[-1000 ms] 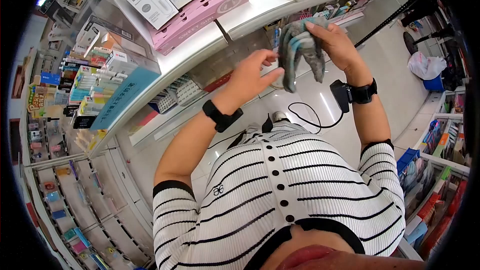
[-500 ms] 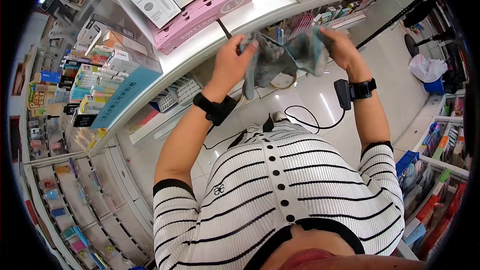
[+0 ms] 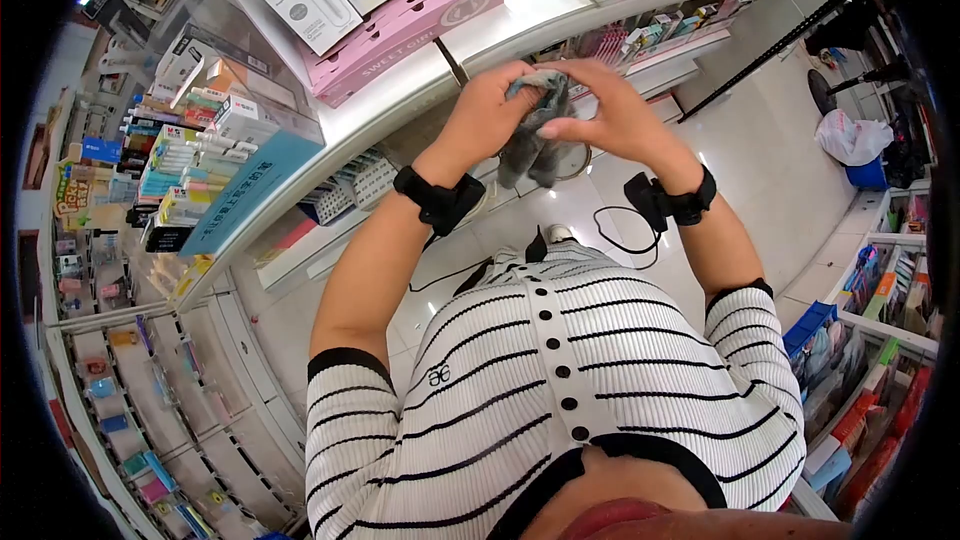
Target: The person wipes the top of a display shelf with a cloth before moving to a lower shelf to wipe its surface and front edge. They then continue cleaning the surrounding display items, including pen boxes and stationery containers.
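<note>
A grey cleaning cloth (image 3: 530, 152) with teal patches is bunched between my hands, in front of the white counter's edge. My left hand (image 3: 487, 112) is closed on its left side, fingers curled in at the top of the bundle. From the right, my right hand (image 3: 618, 118) pinches the cloth's upper edge with its fingertips, its thumb lying across the front. The lower folds hang loose below both hands. Some fingertips are hidden in the folds.
A pink display box (image 3: 405, 40) with white packages stands on the white counter (image 3: 540, 15). Pens and boxes fill the rack (image 3: 215, 155) at left. A black cable (image 3: 625, 240) hangs near my right wrist. Stocked shelves (image 3: 870, 360) stand at right, with a white bag (image 3: 853, 132) beyond.
My hands have come together; the right moved left. The cloth, held spread between them before, is now gathered into a bunch.
</note>
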`<state>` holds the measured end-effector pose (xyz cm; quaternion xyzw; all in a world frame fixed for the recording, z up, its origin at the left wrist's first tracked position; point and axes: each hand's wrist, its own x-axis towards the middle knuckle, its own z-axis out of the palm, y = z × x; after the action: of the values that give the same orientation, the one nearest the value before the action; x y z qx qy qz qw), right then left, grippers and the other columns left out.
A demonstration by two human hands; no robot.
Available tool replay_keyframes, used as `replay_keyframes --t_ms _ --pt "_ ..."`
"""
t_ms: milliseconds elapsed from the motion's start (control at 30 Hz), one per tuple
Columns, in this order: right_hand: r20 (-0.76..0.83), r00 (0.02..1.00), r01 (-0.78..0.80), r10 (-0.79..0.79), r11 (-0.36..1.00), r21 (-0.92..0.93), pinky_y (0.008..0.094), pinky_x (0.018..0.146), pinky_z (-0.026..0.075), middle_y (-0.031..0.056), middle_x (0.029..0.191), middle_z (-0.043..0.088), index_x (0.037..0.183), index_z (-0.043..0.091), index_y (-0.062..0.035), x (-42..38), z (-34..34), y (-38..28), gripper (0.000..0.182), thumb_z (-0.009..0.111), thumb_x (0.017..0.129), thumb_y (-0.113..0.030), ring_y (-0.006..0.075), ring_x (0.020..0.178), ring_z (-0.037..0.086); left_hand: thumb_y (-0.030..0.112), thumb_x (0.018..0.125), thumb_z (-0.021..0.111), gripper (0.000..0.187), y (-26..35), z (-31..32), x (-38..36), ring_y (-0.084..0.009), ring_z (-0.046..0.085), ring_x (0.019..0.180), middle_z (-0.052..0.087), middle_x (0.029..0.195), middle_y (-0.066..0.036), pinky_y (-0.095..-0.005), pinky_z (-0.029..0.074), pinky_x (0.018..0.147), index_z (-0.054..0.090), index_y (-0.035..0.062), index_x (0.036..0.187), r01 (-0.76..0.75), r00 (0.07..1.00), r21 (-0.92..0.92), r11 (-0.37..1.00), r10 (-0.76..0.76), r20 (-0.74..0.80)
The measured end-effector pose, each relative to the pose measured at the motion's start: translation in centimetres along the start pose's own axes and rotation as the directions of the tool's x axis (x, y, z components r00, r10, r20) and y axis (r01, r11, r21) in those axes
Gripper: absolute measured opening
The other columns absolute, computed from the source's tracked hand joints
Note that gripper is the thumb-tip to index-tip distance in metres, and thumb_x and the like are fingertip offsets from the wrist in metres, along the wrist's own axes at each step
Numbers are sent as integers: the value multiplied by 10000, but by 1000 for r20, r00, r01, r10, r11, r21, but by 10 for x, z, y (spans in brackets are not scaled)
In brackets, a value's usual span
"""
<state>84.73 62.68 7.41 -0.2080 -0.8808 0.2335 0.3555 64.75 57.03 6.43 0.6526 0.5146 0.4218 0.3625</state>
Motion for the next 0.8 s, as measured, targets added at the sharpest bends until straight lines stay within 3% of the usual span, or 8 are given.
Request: replay_keyframes --t_ms 100,233,333,400,500,633,700,800 --pt "94 980 -188 174 967 170 364 740 507 152 965 685 1133 644 -55 0 15 14 377 761 825 -237 286 848 663 212 958 599 220 1 -4 -8 -139 560 748 650 825 -67 -294 468 722 632 15 1052 140 989 25 990 -141 31" --pt "115 964 -261 241 941 215 325 660 494 116 872 677 1049 659 -34 6 15 8 226 714 856 -139 202 714 628 243 935 645 284 -13 -8 -23 -175 599 806 669 894 -95 -305 482 765 617 8 1094 197 970 -237 951 -224 -91" --pt "117 953 -302 279 884 356 289 788 501 53 935 676 1042 653 -4 12 14 -4 222 725 857 -105 141 835 627 286 890 710 396 -42 -10 -46 -225 639 905 677 980 -128 -336 491 813 602 -5 1135 84 988 -146 986 -101 -115" --pt "108 959 -285 264 872 398 280 779 500 37 935 677 1041 652 -2 17 15 -7 203 711 872 -99 124 831 618 302 844 758 470 -61 -11 -63 -273 647 998 669 1052 -171 -376 490 856 601 -12 1155 168 985 109 980 -162 -59" --pt "114 957 -290 269 841 457 258 761 496 14 935 676 1045 652 -2 26 10 -18 172 684 899 -87 94 828 600 309 833 765 504 -100 -8 -81 -316 645 1023 664 1100 -205 -393 483 880 603 -18 1180 244 970 206 948 -239 -47" --pt "71 957 -282 283 839 466 230 606 464 3 835 658 1058 658 -29 31 6 -24 168 658 909 -107 70 676 555 249 845 744 422 -107 -4 -92 -293 649 960 681 1044 -204 -357 487 855 640 -41 1132 321 942 37 946 -315 -112" --pt "-40 983 -148 180 901 409 232 607 443 4 811 645 1067 659 -27 31 6 -16 181 660 918 -129 63 687 538 241 848 739 402 -107 -8 -95 -274 651 922 692 1003 -192 -349 489 842 648 -40 1120 330 933 0 944 -326 -153" --pt "-106 911 -346 398 879 327 261 670 431 37 865 618 1052 677 -18 29 -5 -10 198 662 916 -163 112 735 541 222 846 738 361 -101 -19 -100 -219 653 853 709 920 -151 -328 495 807 661 -37 1086 331 918 -17 944 -326 -228"
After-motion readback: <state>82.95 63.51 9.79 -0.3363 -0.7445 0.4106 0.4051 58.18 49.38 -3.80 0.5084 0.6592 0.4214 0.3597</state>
